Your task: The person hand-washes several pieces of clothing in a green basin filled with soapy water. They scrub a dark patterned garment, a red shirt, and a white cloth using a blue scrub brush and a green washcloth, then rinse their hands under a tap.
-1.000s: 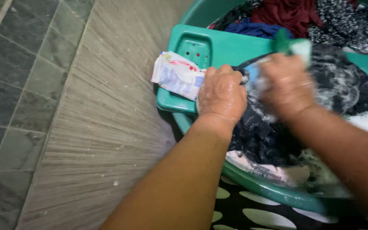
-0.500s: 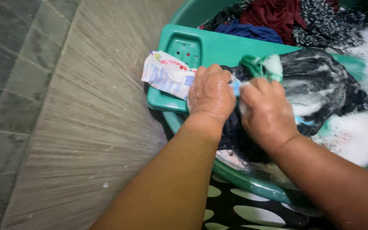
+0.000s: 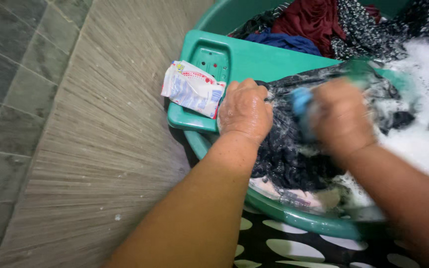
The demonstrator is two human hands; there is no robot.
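Dark garment (image 3: 294, 154) on washboard (image 3: 254, 59) | left fingers (image 3: 247, 89) clenched on it | right hand (image 3: 341, 116) blurred, grip unclear

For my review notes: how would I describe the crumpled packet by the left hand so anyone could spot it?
Find the green basin, then the teal washboard lying across it. At the board's left end, beside the left hand, lies the crumpled packet. It is the only white wrapper there, with red and blue print.

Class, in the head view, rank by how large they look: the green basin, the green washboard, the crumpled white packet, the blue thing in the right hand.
1. green basin
2. green washboard
3. crumpled white packet
4. blue thing, blurred and partly hidden by the right hand
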